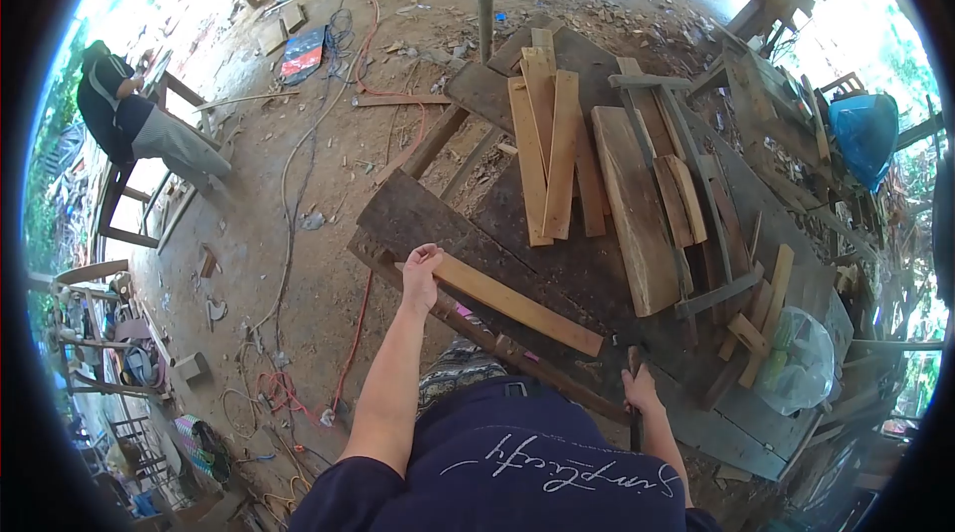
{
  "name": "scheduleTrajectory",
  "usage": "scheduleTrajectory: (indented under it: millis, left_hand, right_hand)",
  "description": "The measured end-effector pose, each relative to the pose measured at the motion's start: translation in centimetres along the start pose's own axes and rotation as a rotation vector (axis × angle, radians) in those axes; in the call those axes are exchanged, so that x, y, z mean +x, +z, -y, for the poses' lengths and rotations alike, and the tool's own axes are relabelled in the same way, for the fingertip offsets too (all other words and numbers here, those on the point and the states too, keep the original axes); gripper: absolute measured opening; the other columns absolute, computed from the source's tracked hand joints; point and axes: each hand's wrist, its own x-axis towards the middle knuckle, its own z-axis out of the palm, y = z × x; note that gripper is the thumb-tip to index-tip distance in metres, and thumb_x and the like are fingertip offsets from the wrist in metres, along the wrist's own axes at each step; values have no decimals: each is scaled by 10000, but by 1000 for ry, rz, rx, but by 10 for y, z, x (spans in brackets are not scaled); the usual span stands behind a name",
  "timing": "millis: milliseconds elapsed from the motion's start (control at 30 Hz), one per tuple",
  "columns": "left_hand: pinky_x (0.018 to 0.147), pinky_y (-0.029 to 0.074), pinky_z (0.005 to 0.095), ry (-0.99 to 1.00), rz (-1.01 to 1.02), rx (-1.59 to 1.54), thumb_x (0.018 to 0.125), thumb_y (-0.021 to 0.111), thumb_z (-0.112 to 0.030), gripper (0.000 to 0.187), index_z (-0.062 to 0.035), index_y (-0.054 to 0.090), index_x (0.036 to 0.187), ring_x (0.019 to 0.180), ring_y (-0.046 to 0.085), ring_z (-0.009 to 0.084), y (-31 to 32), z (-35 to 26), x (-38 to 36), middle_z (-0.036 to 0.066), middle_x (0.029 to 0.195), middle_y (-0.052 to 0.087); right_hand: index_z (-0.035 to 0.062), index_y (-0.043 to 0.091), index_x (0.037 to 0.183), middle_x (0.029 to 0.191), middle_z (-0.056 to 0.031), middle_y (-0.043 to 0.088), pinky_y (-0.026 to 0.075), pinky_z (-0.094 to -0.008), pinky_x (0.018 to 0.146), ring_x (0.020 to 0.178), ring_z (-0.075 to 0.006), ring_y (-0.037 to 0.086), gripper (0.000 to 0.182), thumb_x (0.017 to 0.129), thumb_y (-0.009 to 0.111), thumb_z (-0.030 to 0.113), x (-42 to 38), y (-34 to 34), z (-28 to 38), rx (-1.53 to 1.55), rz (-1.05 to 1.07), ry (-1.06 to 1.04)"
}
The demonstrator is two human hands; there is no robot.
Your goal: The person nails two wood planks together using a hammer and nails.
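My left hand (421, 268) has its fingers closed round the near-left end of a flat, light-brown wooden board (522, 308). The board slants across the dark workbench (423, 219), its other end pointing toward my right side. Close to that far end, my right hand (642, 391) is wrapped round a dark, narrow tool (635, 361). The tool points up from the fist, and part of it shows below; its exact kind is not clear.
Several planks (562, 154) lie on the bench beyond, beside a thick slab (632, 214). A clear plastic bag (799, 363) sits at right, near a blue bag (863, 134). Another person (149, 119) stands at a wooden frame. Cords (288, 204) cross the dirt floor.
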Motion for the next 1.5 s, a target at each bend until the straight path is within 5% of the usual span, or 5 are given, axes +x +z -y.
scheduleTrajectory:
  millis: [933,1167,1367,1433,1500]
  left_hand:
    - [648,450,206,-153,-44,-174,940,694,-221,287,-205,545,1185,694,575,64,15,78,-57,-65,848,639]
    - [877,452,548,-485,-86,113,981,612,-372,385,-219,430,1283,1045,595,237,85,115,-113,10,1139,590]
    - [971,457,503,-175,-157,-69,1019,538,-408,379,-145,440,1275,1057,597,218,80,55,-94,56,1126,590]
    - [890,454,305,166,-223,-71,1020,552,-415,387,-55,516,1156,971,552,141,45,43,-45,42,1069,587]
    - [876,435,304,258,-275,-64,1011,572,-418,389,-43,550,1116,957,538,134,21,0,-22,33,1041,596]
  right_hand:
    - [-68,302,1408,848,-238,649,511,-383,422,479,-254,640,617,968,577,266,16,-3,-28,-87,14,-160]
    - [-80,313,1396,897,-243,628,518,-388,420,473,-276,642,643,939,608,263,29,0,-38,-86,16,-186]
    - [-71,361,1383,976,-252,622,517,-388,433,513,-264,660,646,870,653,192,39,7,-64,-88,-39,-181]
    - [-79,475,1271,916,-221,637,507,-370,448,533,-229,662,536,828,678,146,95,22,-124,-499,-612,-963]
    - [-83,502,1247,917,-224,653,518,-367,483,581,-241,680,527,813,693,146,74,11,-91,-318,-424,-680]
